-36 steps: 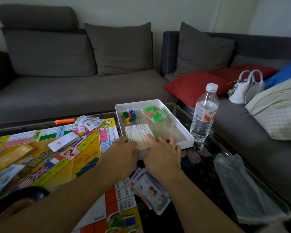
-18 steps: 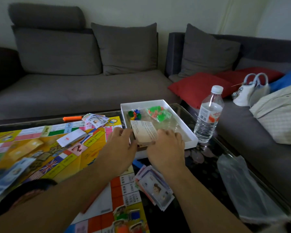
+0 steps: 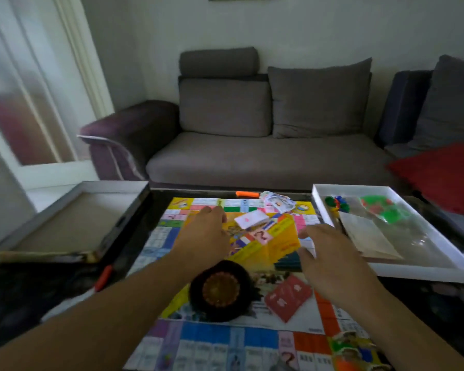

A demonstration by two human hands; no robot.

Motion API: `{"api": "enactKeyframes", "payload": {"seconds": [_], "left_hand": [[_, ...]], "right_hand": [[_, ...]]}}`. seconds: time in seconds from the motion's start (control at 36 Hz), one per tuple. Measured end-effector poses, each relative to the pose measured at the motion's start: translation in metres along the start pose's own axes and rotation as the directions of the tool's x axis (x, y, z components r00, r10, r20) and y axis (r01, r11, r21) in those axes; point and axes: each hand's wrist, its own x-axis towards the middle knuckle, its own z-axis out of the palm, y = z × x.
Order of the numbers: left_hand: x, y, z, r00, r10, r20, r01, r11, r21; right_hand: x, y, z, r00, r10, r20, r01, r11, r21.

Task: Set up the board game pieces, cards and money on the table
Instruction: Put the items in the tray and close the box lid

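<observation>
Both hands have left the white box tray (image 3: 423,273) and the printed sheet (image 3: 364,238) they held a moment ago; the view has swung left, so the tray now sits at the right edge.

Left hand (image 3: 204,236) hovers over the game board (image 3: 252,341), fingers loosely bent and pointing away from the person, holding nothing. Right hand (image 3: 330,261) hovers over the board's right side, just beside the tray's near-left corner, fingers spread and relaxed, also holding nothing.

The board lies flat on the dark table (image 3: 22,298), its long axis running from the person toward the grey sofa (image 3: 265,159). On it: a white card stack (image 3: 251,219) near the centre, tilted, long axis left to right; a red card stack (image 3: 288,297) nearer the person, turned diagonally; loose paper money (image 3: 279,203) at the far right corner; a dark round object (image 3: 220,290) between the forearms.

The tray holds coloured pawns (image 3: 336,204), a bag of green and red pieces (image 3: 381,208) and the sheet, its long axis along the tray's.

An orange marker (image 3: 247,194) lies at the board's far edge. Left of the board rests the upturned box lid (image 3: 73,218), with a strip of bare table between them.
</observation>
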Motion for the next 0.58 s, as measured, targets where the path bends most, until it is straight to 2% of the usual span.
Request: {"api": "enactKeyframes", "payload": {"seconds": [0.11,0.19,0.25,0.31,0.39,0.5,0.58], "left_hand": [[-0.016,-0.079,-0.039,0.988,-0.138,-0.063,0.147,0.972,0.183],[-0.032,-0.136,-0.065,0.952,-0.286,-0.111,0.307,0.888,0.343],[-0.044,-0.179,-0.078,0.926,-0.368,-0.084,0.371,0.844,0.387],[-0.052,-0.218,-0.083,0.915,-0.403,-0.001,0.369,0.837,0.405],[-0.057,-0.259,-0.086,0.922,-0.375,0.100,0.309,0.866,0.393],[-0.052,-0.276,-0.085,0.935,-0.352,0.041,0.318,0.884,0.342],[-0.047,-0.263,-0.084,0.926,-0.366,0.089,0.313,0.879,0.360]], "right_hand": [[-0.004,-0.047,0.019,0.989,-0.103,0.103,0.102,0.995,0.013],[-0.009,-0.075,0.033,0.983,-0.149,0.108,0.145,0.988,0.044],[-0.013,-0.094,0.041,0.976,-0.181,0.121,0.177,0.983,0.045],[-0.018,-0.105,0.046,0.969,-0.208,0.131,0.203,0.978,0.045],[-0.021,-0.115,0.052,0.964,-0.219,0.151,0.216,0.976,0.035],[-0.021,-0.117,0.053,0.960,-0.232,0.156,0.234,0.972,0.006],[-0.022,-0.117,0.051,0.962,-0.229,0.149,0.231,0.973,0.005]]}}
